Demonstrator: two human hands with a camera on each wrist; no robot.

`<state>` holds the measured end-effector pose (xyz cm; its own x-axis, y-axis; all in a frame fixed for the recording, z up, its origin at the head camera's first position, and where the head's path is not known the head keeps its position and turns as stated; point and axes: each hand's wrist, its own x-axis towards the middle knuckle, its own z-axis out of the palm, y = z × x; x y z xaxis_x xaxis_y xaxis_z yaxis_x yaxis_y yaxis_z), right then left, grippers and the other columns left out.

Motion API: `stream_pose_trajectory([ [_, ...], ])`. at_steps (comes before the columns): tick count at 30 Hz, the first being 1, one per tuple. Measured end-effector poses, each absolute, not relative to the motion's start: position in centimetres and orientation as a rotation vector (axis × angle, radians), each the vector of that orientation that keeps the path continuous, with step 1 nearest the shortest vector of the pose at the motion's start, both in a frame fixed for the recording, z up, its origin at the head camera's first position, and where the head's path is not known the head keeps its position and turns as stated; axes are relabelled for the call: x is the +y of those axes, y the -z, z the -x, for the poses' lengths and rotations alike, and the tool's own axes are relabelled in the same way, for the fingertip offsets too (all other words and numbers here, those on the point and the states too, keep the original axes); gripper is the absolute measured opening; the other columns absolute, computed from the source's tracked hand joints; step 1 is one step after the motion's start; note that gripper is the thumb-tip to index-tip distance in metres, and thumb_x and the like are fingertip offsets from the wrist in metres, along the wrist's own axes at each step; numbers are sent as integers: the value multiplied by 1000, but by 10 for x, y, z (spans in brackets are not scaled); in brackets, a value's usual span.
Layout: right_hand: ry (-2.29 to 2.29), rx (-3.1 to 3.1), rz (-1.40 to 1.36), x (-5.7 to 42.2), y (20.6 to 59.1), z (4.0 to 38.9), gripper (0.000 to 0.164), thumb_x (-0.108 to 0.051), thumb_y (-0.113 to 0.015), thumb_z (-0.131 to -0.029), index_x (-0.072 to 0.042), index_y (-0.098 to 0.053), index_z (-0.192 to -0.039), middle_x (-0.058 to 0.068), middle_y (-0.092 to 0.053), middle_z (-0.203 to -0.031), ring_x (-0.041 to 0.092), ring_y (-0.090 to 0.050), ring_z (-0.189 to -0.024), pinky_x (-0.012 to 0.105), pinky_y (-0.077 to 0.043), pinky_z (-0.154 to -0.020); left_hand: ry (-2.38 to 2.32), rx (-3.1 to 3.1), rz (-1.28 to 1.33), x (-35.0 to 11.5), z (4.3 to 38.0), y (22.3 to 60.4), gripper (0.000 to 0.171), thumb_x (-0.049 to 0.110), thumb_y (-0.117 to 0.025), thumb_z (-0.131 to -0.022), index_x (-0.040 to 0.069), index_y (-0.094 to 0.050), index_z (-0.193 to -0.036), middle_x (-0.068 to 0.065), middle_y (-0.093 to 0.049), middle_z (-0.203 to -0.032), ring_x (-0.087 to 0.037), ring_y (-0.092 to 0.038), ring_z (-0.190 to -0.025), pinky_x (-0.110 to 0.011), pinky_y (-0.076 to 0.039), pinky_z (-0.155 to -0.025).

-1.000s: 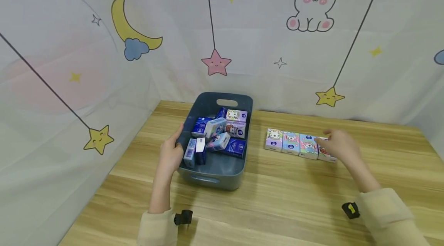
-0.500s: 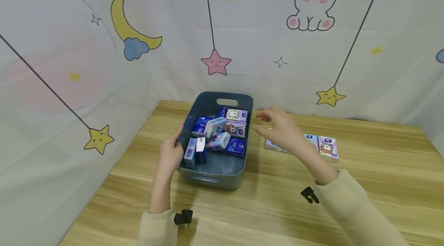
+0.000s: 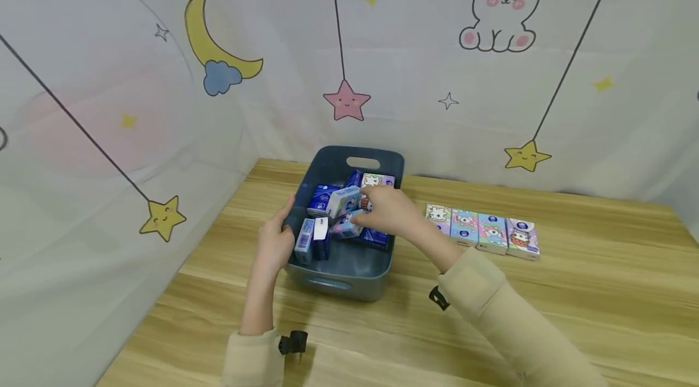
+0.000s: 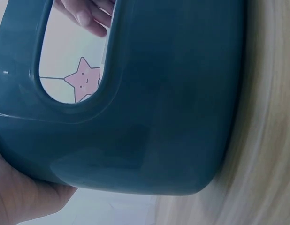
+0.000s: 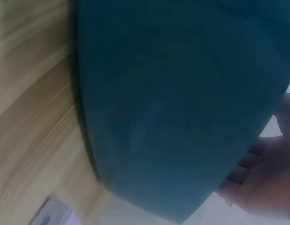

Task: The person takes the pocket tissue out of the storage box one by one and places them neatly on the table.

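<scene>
A blue-grey plastic bin [image 3: 349, 284] with handle slots holds several small packs of tissues, some dark blue, some pastel with cartoon prints. My left hand [image 3: 275, 245] grips the bin's near left rim. Over the bin's right side reaches my right hand [image 3: 395, 211], thumb and fingers apart beside a light-blue tissue pack [image 3: 346, 226] and a tilted pastel pack [image 3: 344, 201]. It hides part of the packs under it. In the right wrist view the bin's outer wall [image 5: 173, 103] covers most of what the right hand [image 5: 267, 183] touches.
A row of several pastel tissue packs [image 3: 493, 234] lies side by side on the wooden table [image 3: 382, 338], right of the bin. Behind the table hangs a white curtain [image 3: 415, 71] printed with stars, a moon and a rabbit.
My right hand has left the row of tissue packs and moved left, across the bin's right rim and down to the packs inside. The left hand stays on the bin.
</scene>
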<state>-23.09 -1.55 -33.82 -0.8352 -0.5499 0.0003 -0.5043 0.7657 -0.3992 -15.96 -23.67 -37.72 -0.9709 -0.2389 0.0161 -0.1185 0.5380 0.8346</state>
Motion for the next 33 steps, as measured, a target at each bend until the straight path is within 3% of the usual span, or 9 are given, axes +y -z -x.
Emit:
stream_pose_trajectory([
  [4, 529, 2782, 880, -32, 344, 232, 44, -40, -75, -79, -3, -68, -102, 2, -65, -80, 14, -52, -68, 28, -45, -64, 1419, -2648, -304, -237, 161, 376, 64, -5, -32, -89, 16, -34, -150, -18, -33, -153, -31, -44, -124, -45, -39, -98],
  [9, 425, 2799, 868, -47, 358, 237, 32, -37, -77, -77, -8, -69, -88, 2, -66, -81, 16, -52, -68, 28, -44, -60, 1423, -2652, -313, -237, 161, 376, 64, -4, -33, -89, 17, -34, -149, -17, -33, -154, -29, -42, -128, -45, -38, -101],
  [15, 339, 2837, 830, -52, 372, 242, 31, -34, -77, -77, -7, -68, -91, 5, -69, -89, 18, -55, -71, 32, -49, -61, 1443, -2653, -330, -236, 160, 377, 64, -3, -33, -89, 20, -34, -149, -15, -32, -155, -28, -42, -129, -44, -38, -101],
  [25, 259, 2889, 861, -54, 367, 239, 29, -35, -76, -77, -8, -70, -87, 6, -69, -86, 18, -56, -70, 34, -49, -58, 1425, -2648, -314, -238, 161, 375, 64, -4, -33, -89, 17, -34, -149, -17, -34, -153, -31, -43, -128, -46, -38, -103],
  [33, 168, 2957, 864, -47, 354, 231, 35, -45, -76, -75, -11, -69, -76, 3, -65, -81, 16, -53, -69, 34, -48, -56, 1424, -2649, -314, -237, 161, 375, 64, -4, -33, -88, 17, -35, -149, -17, -35, -153, -29, -42, -130, -46, -38, -103],
])
